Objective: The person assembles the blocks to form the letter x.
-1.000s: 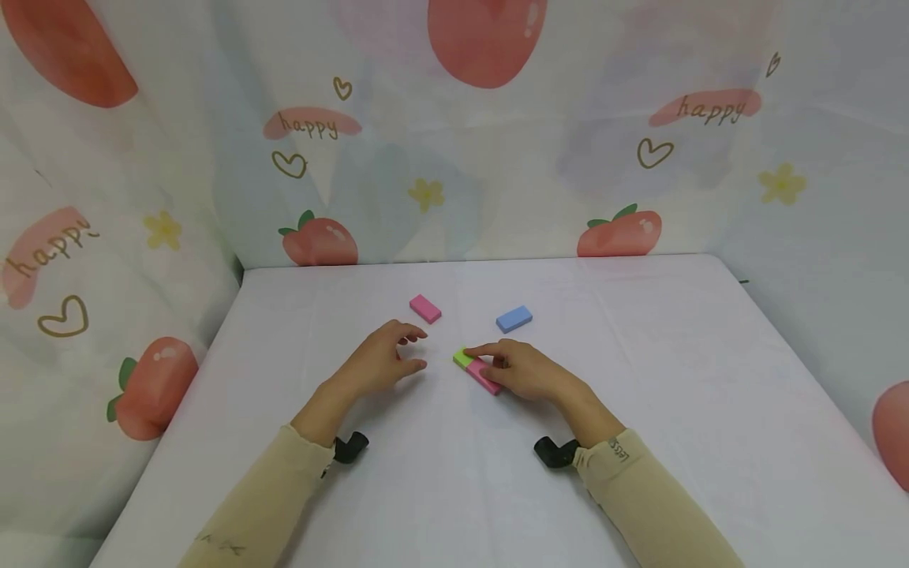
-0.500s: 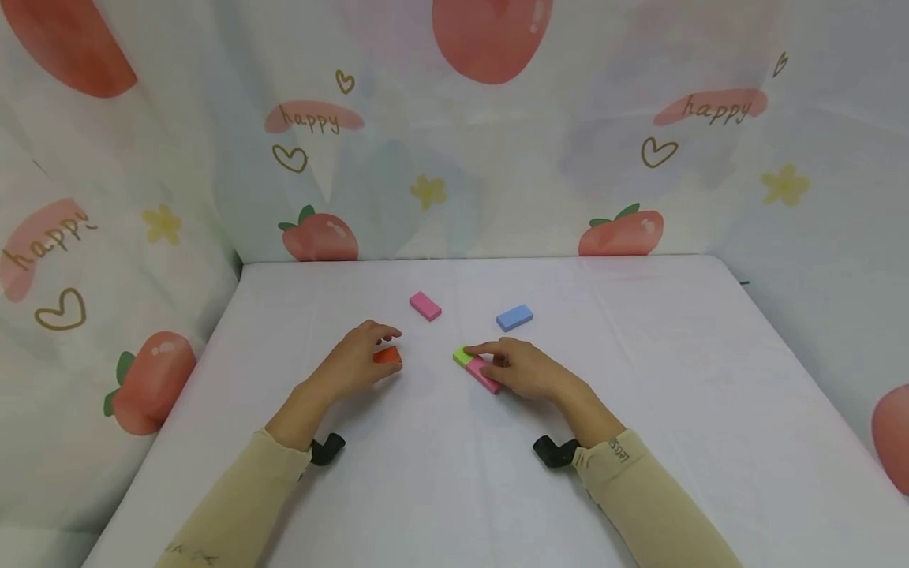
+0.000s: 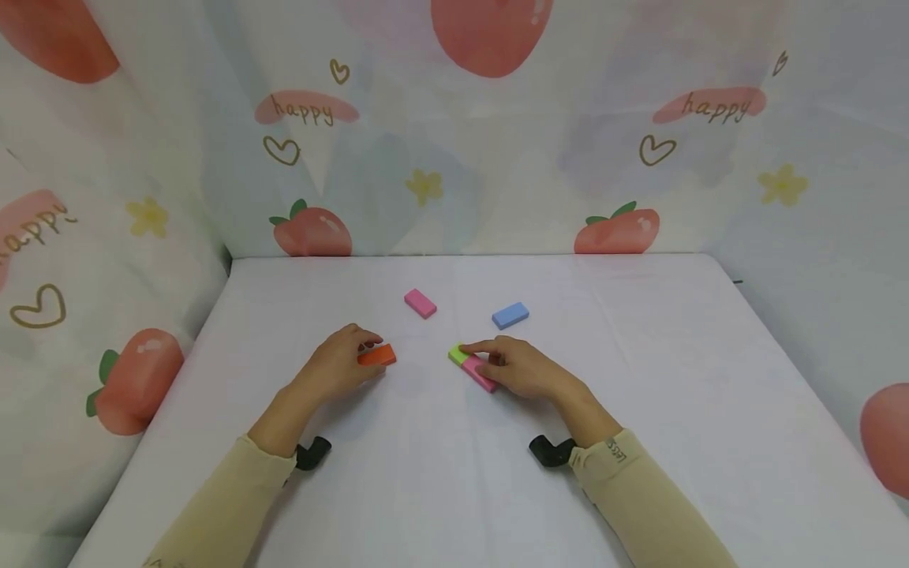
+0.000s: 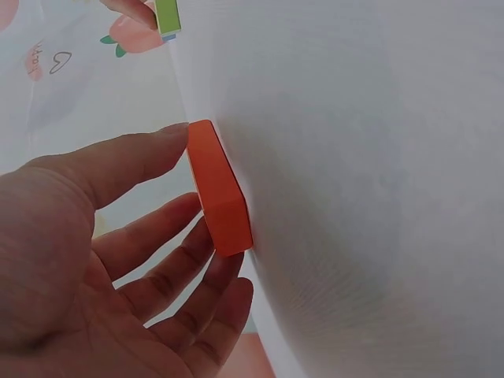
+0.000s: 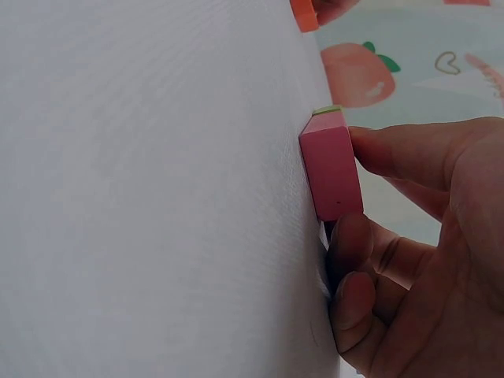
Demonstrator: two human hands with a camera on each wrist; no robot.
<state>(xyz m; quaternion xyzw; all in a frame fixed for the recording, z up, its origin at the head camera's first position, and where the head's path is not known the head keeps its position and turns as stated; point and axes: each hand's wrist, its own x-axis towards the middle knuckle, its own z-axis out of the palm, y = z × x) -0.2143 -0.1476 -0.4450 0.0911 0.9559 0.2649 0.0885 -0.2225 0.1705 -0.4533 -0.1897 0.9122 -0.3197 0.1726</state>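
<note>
An orange block (image 3: 378, 355) lies on the white table, between the thumb and fingers of my left hand (image 3: 334, 363). In the left wrist view, the thumb tip meets one end of the orange block (image 4: 216, 189) and curled fingers lie against its other side. My right hand (image 3: 521, 367) is at a pink block (image 3: 479, 374), which sits end to end with a green block (image 3: 458, 356). Its index fingertip reaches the green block, and the thumb lies along the pink one. In the right wrist view, the thumb and a curled finger touch the pink block (image 5: 332, 173).
Farther back lie another pink block (image 3: 420, 304) and a blue block (image 3: 510, 315), apart from each other. A printed cloth backdrop (image 3: 497, 173) stands behind and beside the white-covered table (image 3: 639, 394).
My left hand has moved left, and the orange block, hidden earlier, now shows between its thumb and fingers. The right hand stays over the pink and green blocks. The view has shifted slightly.
</note>
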